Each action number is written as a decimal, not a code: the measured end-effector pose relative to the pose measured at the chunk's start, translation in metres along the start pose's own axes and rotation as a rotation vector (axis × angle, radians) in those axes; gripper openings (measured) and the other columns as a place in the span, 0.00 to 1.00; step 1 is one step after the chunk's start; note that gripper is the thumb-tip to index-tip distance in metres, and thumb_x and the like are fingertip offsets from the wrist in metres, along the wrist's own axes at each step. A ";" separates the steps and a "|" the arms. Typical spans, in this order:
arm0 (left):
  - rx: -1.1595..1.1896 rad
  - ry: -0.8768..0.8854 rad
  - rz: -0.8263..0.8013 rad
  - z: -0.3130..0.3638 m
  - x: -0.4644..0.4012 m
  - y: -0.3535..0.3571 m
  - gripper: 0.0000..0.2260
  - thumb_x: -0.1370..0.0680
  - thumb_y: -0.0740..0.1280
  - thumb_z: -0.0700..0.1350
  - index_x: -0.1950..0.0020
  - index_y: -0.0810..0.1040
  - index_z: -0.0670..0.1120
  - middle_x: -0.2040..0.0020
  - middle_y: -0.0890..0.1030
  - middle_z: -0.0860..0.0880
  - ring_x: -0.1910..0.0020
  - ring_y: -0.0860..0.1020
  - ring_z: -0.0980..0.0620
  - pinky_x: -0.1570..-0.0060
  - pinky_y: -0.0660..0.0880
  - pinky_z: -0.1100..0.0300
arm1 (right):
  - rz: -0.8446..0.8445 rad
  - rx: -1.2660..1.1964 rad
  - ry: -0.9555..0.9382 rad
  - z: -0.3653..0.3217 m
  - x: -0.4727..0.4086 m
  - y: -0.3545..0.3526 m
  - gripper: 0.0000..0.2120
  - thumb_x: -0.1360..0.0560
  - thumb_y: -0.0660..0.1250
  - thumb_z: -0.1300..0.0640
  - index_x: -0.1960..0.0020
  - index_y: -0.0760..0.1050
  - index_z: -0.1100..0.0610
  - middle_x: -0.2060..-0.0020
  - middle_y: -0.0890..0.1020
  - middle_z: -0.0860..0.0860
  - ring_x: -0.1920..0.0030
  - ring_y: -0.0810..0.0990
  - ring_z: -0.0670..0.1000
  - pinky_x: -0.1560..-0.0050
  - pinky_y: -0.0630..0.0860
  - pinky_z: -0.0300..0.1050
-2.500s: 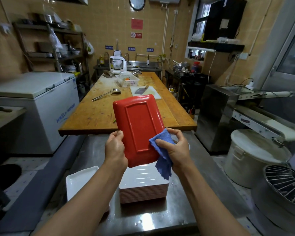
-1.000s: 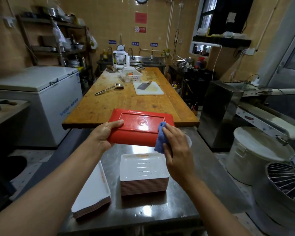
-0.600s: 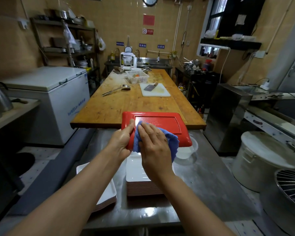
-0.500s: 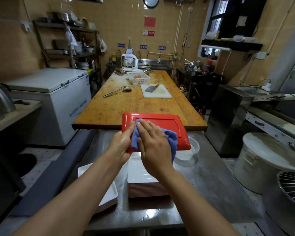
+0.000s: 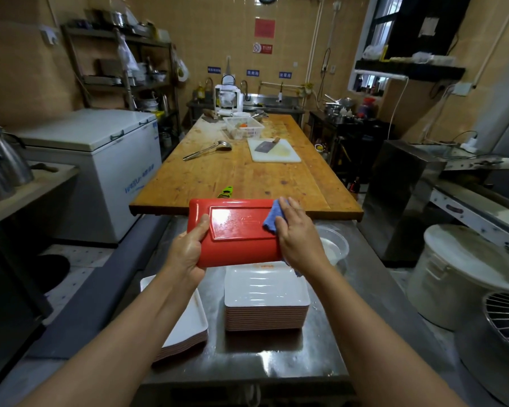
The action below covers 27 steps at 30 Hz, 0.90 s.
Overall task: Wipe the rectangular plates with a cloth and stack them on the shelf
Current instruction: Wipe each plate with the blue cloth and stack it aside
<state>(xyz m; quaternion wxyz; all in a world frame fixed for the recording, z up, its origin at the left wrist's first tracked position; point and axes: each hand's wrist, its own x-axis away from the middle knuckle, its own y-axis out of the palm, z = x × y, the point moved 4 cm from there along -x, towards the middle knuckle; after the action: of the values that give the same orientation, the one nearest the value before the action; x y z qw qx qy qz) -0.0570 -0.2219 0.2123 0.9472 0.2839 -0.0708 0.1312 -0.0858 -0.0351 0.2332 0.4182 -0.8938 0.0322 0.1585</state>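
A red rectangular plate (image 5: 235, 230) is held level above the steel counter, underside up. My left hand (image 5: 188, 251) grips its left end, thumb on top. My right hand (image 5: 298, 236) presses a blue cloth (image 5: 272, 217) flat against the plate's right end with straight fingers. Directly below stands a stack of white rectangular plates (image 5: 266, 295). A second, lower stack of white plates (image 5: 185, 324) lies to its left, partly hidden by my left forearm.
The steel counter (image 5: 350, 318) carries a clear bowl (image 5: 334, 248) just right of the plate. Beyond it runs a long wooden table (image 5: 247, 177) with a cutting board, cleaver, ladle and basket. A white freezer (image 5: 106, 160) stands left; white bin and wire basket stand right.
My right hand has slid the cloth across the plate from its left end to its right end. The plate sits slightly lower and my left hand still grips its left end.
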 end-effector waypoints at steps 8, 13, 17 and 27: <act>0.048 0.003 0.050 0.009 -0.006 -0.029 0.05 0.22 0.64 0.47 0.52 0.77 0.47 0.66 0.84 0.49 0.68 0.82 0.52 0.64 0.80 0.54 | 0.181 -0.159 0.103 0.008 0.033 0.025 0.14 0.19 0.49 0.56 0.45 0.72 0.59 0.54 0.77 0.58 0.50 0.77 0.60 0.56 0.68 0.46; 0.031 -0.011 0.097 0.016 -0.010 -0.059 0.06 0.22 0.65 0.48 0.51 0.76 0.46 0.54 0.83 0.44 0.57 0.82 0.47 0.53 0.78 0.49 | 0.114 -0.405 0.222 0.003 0.047 0.030 0.14 0.20 0.53 0.61 0.63 0.67 0.52 0.77 0.73 0.54 0.84 0.69 0.46 0.82 0.65 0.39; -0.013 0.085 0.136 0.029 -0.013 -0.084 0.07 0.23 0.66 0.46 0.48 0.77 0.44 0.56 0.83 0.45 0.60 0.83 0.48 0.61 0.81 0.52 | 0.069 -0.382 0.259 0.004 0.044 0.040 0.08 0.22 0.55 0.62 0.56 0.71 0.59 0.71 0.76 0.59 0.83 0.71 0.45 0.82 0.66 0.38; -1.348 0.748 0.081 0.012 0.001 -0.119 0.06 0.28 0.73 0.46 0.55 0.82 0.44 0.65 0.80 0.49 0.67 0.77 0.51 0.67 0.70 0.61 | -0.057 -0.324 0.214 0.005 0.040 0.083 0.03 0.22 0.58 0.57 0.51 0.69 0.56 0.62 0.79 0.55 0.64 0.78 0.52 0.69 0.69 0.38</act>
<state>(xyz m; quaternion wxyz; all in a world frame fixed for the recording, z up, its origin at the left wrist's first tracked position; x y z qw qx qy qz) -0.0227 -0.3240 0.1604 0.8708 -0.4203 0.1789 0.1817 -0.0652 -0.0820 0.1569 0.2676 -0.9617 0.0252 0.0537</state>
